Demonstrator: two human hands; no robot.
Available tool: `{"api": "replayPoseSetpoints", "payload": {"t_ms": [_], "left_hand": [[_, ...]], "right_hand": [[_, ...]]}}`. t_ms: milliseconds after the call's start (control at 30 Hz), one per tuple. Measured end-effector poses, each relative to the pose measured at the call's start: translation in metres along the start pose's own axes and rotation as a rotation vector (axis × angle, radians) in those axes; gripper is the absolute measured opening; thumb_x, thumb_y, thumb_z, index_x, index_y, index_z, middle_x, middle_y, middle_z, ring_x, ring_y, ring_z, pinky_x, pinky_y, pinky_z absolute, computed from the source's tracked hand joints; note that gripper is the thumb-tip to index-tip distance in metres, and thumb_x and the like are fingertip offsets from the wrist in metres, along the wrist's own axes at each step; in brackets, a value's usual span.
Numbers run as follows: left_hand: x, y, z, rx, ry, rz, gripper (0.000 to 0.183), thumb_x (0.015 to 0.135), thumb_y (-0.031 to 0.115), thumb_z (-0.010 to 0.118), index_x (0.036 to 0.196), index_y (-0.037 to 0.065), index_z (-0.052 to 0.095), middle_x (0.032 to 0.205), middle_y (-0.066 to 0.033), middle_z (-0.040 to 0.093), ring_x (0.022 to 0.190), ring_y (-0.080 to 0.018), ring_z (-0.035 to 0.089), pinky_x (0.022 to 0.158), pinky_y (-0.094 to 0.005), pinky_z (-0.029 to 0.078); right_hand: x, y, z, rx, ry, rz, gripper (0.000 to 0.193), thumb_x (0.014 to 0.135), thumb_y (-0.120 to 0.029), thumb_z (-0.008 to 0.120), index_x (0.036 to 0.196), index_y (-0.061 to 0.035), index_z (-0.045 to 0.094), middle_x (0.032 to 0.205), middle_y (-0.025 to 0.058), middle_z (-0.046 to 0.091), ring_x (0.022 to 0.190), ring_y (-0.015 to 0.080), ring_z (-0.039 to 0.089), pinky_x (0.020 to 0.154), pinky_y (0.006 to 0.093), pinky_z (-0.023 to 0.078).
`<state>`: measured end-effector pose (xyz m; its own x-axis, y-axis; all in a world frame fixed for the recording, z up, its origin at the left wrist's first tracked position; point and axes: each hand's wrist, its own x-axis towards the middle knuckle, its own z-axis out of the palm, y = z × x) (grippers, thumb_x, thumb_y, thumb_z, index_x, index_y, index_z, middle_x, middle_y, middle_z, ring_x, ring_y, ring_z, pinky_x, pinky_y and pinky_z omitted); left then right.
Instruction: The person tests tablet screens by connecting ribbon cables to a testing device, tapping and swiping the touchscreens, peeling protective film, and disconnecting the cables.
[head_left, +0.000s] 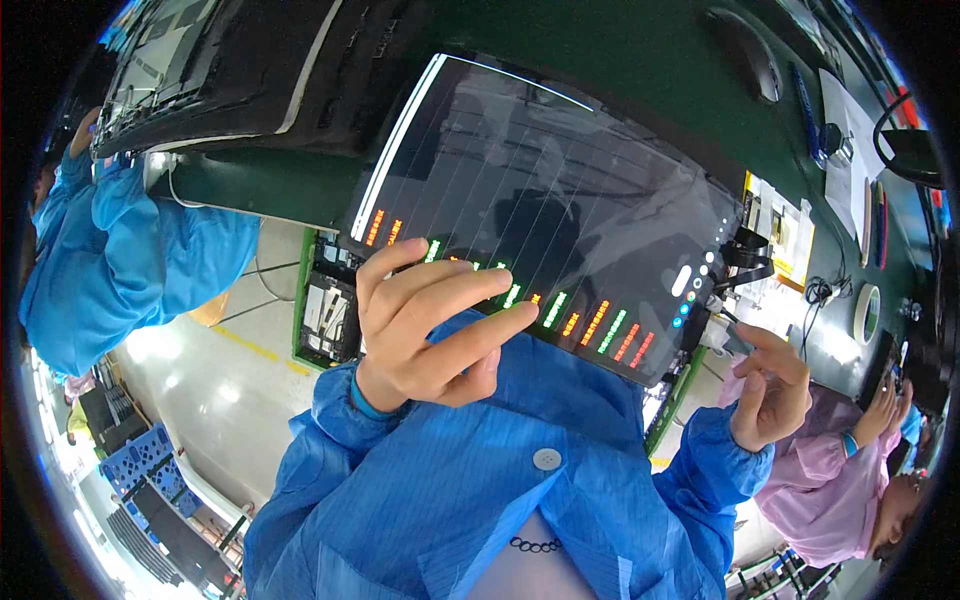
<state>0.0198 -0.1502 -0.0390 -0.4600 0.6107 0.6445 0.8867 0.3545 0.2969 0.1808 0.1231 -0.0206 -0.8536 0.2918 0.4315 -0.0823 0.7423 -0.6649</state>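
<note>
A large tablet [560, 180] with a dark screen lies tilted before me, showing rows of red and green text along its near edge and round icons at its right side. Over its near left corner is my left hand [430, 330], open, the fingers spread and their tips at or just above the screen. Beyond the tablet's right edge, my right hand [772, 385] is raised with curled fingers. A slim dark piece [728, 316] shows at its index fingertip, beside the tablet's edge; its kind is too small to make out.
Green-edged trays with electronic parts [328, 300] show under the tablet. A mouse [745, 55], papers [845, 140], a tape roll [867, 314] and tangled cable [822, 290] lie on the dark green bench. People in blue [140, 250] and pink [820, 480] sit at either side.
</note>
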Motion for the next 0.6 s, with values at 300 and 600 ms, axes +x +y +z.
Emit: {"api": "replayPoseSetpoints", "payload": {"t_ms": [300,600], "left_hand": [[0.000,0.004,0.010,-0.023,-0.014,0.046,0.027,0.071,0.022,0.054,0.090,0.021,0.074,0.098,0.0007,0.065,0.085,-0.0145,0.058,0.094,-0.0384,0.039],[0.000,0.004,0.010,-0.067,-0.021,0.024,0.026,0.069,0.021,0.057,0.089,0.020,0.074,0.097,0.0004,0.065,0.086,-0.0154,0.058,0.095,-0.0390,0.038]], "right_hand": [[0.004,-0.004,-0.014,-0.006,0.018,-0.002,0.006,0.083,-0.005,0.055,0.083,0.0009,0.052,0.085,0.0227,0.067,0.056,0.0153,0.058,0.055,0.0234,0.047],[0.011,-0.014,-0.020,-0.034,0.057,-0.030,0.012,0.087,-0.009,0.054,0.085,0.0025,0.051,0.086,0.0255,0.066,0.058,0.0157,0.058,0.055,0.0233,0.047]]}}
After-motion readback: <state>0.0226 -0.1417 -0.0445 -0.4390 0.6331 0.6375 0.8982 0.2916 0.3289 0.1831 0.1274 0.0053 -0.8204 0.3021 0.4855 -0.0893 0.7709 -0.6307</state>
